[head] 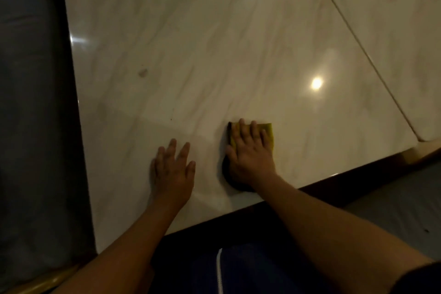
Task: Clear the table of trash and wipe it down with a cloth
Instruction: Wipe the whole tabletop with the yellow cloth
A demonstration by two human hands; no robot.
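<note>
Lower centre of the frame, near the table's (214,43) front edge, the right hand (250,153) lies flat on a yellow-green cloth (268,131); its fingers (242,126) are straight and slightly spread, pressing down rather than curling round the fabric, so nothing is gripped. Just left of it, apart from the cloth, the left hand (173,169) rests palm-down on the bare marble with fingers extended and holding nothing; it looks like a brace.

What the next stroke turns on, as I judge it: a greyish smudge (143,72) sits up and to the left of the cloth, well apart from it, with a tiny dark speck (171,119) between the two and nearer the left hand; the unwiped stretch runs away from the fingertips toward the top of the frame. The right hand carries the cloth, yet the left is nearer the smudge; a diagonal sweep up-left would pass ahead of the left fingertips.

No trash shows on the visible surface, so wiping seems to be the step in hand. A dark rounded shape (226,174) under the right palm may be shadow or part of the cloth; I cannot tell. Most of the cloth is covered by the hand; the table's far end is cut off; dim light and glare spots make faint marks hard to judge.
</note>
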